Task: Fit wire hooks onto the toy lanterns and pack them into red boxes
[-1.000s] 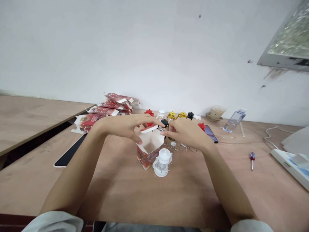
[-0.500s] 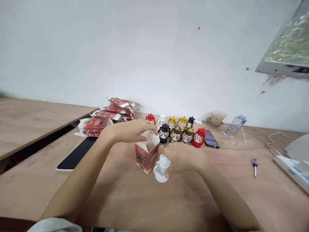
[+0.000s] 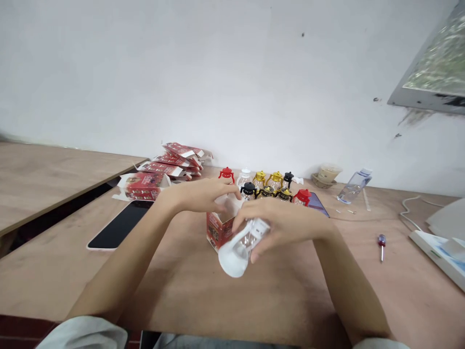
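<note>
A pale wall (image 3: 181, 87) rises beyond everything, and before it spreads the broad wooden bench (image 3: 189, 295), on which the red open box (image 3: 218, 233) stands near the middle, its white inside showing at the top. Beyond the open box and to its left lies a pile of red cartons (image 3: 178, 165), tilted and overlapping, with loose flaps sticking out.

The person's left hand (image 3: 201, 196) arches over the open box from its left side, fingers bent at the top edge; whether that grip is actually pinching the cardboard cannot be told. The right hand (image 3: 290, 220) is just to the right of the open box, its grip closed around the white lantern (image 3: 234, 258). The lantern is tipped well over (its wide round base points down and toward the person), and it overlaps the box's near right side in this view, so contact between the two is unclear.

To the left of the open box lies a dark-screened phone (image 3: 119, 225). Well off to its right, beyond it, are a clear bottle (image 3: 354, 186) and a lidded cup (image 3: 327, 173). Behind and to the right of the box stand small lanterns (image 3: 302, 197) in red, white, gold and black, roughly in two rows. A screwdriver (image 3: 381, 245) lies far to the box's right.
</note>
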`<state>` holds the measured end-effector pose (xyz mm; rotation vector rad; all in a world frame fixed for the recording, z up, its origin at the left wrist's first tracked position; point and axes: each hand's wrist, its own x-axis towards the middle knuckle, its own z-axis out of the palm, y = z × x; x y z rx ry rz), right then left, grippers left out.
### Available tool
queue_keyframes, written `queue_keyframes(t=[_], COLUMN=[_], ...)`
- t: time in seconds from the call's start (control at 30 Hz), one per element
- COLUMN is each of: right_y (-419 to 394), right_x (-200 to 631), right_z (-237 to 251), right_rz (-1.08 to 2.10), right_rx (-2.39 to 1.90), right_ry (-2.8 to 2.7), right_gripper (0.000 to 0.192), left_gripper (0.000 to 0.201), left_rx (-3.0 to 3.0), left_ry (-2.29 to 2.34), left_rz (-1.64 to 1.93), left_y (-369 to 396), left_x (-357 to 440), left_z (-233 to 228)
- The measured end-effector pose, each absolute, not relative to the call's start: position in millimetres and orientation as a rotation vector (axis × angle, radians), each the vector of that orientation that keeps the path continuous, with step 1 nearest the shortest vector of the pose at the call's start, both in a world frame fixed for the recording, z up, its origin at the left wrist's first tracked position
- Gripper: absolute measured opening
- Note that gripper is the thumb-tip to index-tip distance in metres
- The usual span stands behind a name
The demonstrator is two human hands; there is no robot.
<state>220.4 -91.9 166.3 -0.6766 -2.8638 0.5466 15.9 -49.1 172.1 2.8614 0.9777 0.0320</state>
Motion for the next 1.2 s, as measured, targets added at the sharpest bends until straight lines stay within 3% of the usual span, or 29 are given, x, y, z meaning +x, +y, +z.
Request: queue_keyframes(t=[0.23, 0.43, 0.6, 0.73, 0.87, 1.2], right_y=[-87, -73, -70, -72, -79, -90], right_x=[235, 229, 222, 221, 222, 208], right_z=[176, 166, 159, 159, 161, 154], right_rz=[0.547, 0.229, 0.2, 0.213, 0.167, -0.003], right_rx=[-0.815, -0.894, -1.1, -1.306, -1.386, -1.3], right_ry=[-2.304, -2.233, -2.115, -2.121, -2.189, -2.332], right_gripper=[0.039, 0.034, 0.044, 0.045, 0.044, 0.046], left_gripper=[0.028, 0.054, 0.048, 0.051, 0.058, 0.084], left_rx=[2.781, 2.696, 2.714, 2.722, 2.6, 2.812], left_ry=[0.618, 0.678, 0.617, 0.842, 1.126, 0.965], left_rz=[0.296, 0.349, 0.306, 0.196, 0.053, 0.161], left_y=[-41, -35, -36, -38, -41, -41], left_x=[22, 18, 17, 13, 10, 16], left_z=[165, 162, 165, 169, 171, 162])
